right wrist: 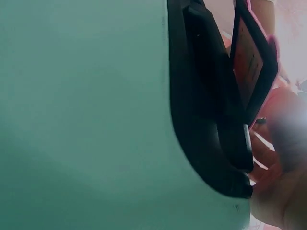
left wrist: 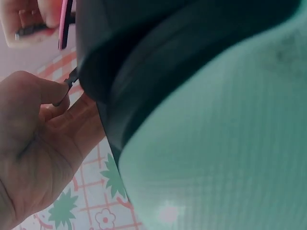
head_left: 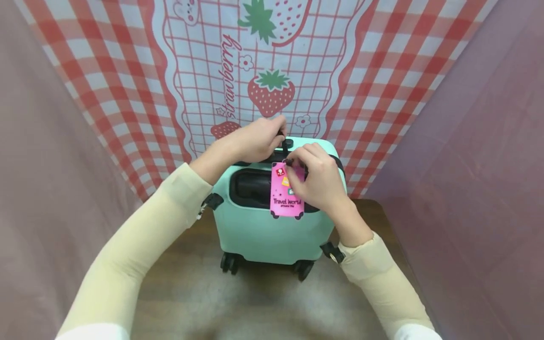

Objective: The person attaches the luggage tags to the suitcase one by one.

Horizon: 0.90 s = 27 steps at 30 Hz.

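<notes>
Over the suitcase, left hand pinches black strap; right hand grips pink "Travel World" tag.

From afar, I saw a strawberry-print cloth with red-and-white checked borders. A dull pink-grey panel flanked the cloth on its left, a mauve panel on its right. Before it lay a brown, wood-toned surface, catching pale light.
</notes>
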Motion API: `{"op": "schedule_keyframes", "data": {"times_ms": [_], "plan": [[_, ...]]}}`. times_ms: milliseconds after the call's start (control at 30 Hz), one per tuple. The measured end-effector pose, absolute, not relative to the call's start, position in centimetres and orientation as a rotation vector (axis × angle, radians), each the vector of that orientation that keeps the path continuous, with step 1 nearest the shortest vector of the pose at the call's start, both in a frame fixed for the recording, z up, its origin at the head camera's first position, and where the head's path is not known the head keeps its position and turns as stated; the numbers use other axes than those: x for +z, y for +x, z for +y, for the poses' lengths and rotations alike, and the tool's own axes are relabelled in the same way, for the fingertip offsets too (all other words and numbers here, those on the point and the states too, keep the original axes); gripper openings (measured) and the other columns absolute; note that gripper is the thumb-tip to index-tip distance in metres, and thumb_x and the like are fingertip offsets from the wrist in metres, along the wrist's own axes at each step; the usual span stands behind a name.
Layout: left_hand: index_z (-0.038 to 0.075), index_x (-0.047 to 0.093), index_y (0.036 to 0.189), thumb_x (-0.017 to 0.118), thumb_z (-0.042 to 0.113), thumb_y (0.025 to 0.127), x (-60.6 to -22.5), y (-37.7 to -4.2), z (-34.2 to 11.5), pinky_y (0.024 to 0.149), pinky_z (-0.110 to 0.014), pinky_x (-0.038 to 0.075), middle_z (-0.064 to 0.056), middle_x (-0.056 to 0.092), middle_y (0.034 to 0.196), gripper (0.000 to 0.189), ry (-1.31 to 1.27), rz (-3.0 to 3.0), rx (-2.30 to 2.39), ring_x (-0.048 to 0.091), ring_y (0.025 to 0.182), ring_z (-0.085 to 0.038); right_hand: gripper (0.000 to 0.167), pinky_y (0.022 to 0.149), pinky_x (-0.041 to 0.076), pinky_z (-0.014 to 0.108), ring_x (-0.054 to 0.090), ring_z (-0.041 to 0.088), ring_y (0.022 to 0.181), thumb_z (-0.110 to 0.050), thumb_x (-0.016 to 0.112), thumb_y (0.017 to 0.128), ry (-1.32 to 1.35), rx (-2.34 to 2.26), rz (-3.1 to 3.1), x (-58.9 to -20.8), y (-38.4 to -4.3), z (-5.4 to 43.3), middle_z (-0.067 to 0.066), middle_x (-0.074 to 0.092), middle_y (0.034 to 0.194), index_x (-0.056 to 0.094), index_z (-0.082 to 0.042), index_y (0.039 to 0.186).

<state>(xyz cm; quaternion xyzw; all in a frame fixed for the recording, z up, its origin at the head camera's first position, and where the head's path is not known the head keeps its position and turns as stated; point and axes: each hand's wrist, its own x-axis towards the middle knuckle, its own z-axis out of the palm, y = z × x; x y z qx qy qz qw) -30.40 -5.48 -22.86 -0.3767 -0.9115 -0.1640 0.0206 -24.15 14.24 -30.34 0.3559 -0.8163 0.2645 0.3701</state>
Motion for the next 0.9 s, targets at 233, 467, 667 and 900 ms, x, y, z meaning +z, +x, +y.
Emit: {"op": "schedule_keyframes", "data": {"times_ms": [233, 467, 667, 900], "plan": [[0.002, 0.051, 0.121, 0.04, 0.014, 0.113, -23.3, -30.1, -4.9, 0.078, -0.037, 0.052, -0.012, 0.065, 0.094, 0.018, -1.204, -2.728, -0.571, 0.059, 0.08, -0.023, 0.012, 0.07, 0.054, 0.038, 0.06, 0.026, 0.076, -0.003, 0.075, 0.089, 0.914, 0.739, -2.104, -29.4, -25.1, 14.0, 0.014, 0.063, 0.085, 0.068, 0.002, 0.097], [0.0, 0.05, 0.122, 0.043, 0.011, 0.113, -24.4, -29.4, -4.6, 0.078, -0.037, 0.052, -0.016, 0.068, 0.098, 0.016, -1.18, -2.632, -0.727, 0.063, 0.082, -0.026, 0.031, 0.073, 0.061, 0.038, 0.068, 0.026, 0.077, -0.005, 0.078, 0.09, 0.904, 0.818, -2.051, -29.4, -26.2, 14.0, 0.017, 0.069, 0.092, 0.061, 0.005, 0.114], [0.001, 0.058, 0.124, 0.055, 0.011, 0.11, -26.6, -29.4, -5.5, 0.098, -0.041, 0.06, -0.017, 0.076, 0.118, 0.017, -1.078, -2.52, -1.045, 0.077, 0.11, -0.027, 0.034, 0.075, 0.062, 0.037, 0.069, 0.027, 0.08, -0.005, 0.077, 0.093, 0.931, 0.865, -2.06, -30.3, -26.5, 13.9, 0.018, 0.068, 0.095, 0.054, 0.004, 0.117], [0.001, 0.069, 0.113, 0.067, 0.004, 0.102, -28.0, -30.1, -5.7, 0.093, -0.037, 0.063, -0.016, 0.077, 0.11, 0.012, -1.029, -2.355, -1.357, 0.079, 0.105, -0.026, 0.035, 0.077, 0.062, 0.039, 0.069, 0.026, 0.082, -0.004, 0.078, 0.093, 0.928, 0.881, -2.055, -30.4, -26.4, 14.2, 0.017, 0.067, 0.095, 0.053, 0.002, 0.118]]}}
